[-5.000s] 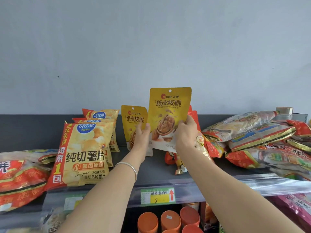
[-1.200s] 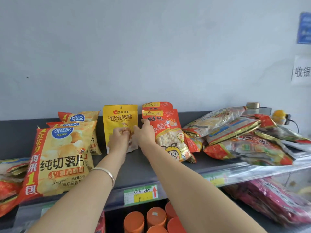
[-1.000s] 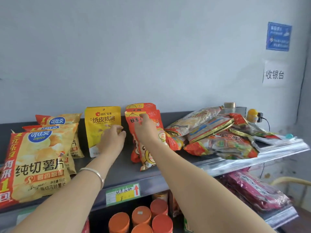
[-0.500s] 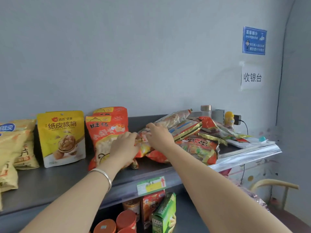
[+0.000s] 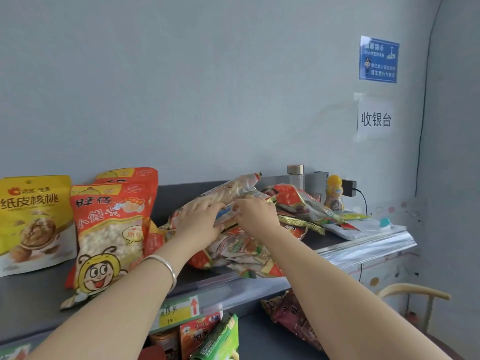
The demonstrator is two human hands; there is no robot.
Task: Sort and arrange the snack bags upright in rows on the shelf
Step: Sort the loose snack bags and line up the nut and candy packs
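Note:
Two red bun-snack bags (image 5: 111, 229) stand upright one behind the other on the dark shelf (image 5: 33, 300), beside an upright yellow walnut bag (image 5: 31, 219). To their right lies a loose pile of flat snack bags (image 5: 246, 253). My left hand (image 5: 200, 222) grips a bag near the top of the pile, thumb under and fingers over its edge. My right hand (image 5: 255, 216) pinches the same part of the pile from the right. A long translucent bag (image 5: 228, 190) lies tilted on top, just behind both hands.
A clear bottle (image 5: 295, 175), a small yellow bottle (image 5: 333, 194) and a plugged-in black adapter (image 5: 349, 187) stand at the shelf's back right. Paper signs (image 5: 375, 119) hang on the wall. More goods (image 5: 207, 336) fill the lower shelf, with a chair (image 5: 413, 292) at right.
Both hands left the yellow walnut bag and the red bags, which now stand upright, and moved right onto the pile of flat bags. The view turned right with them.

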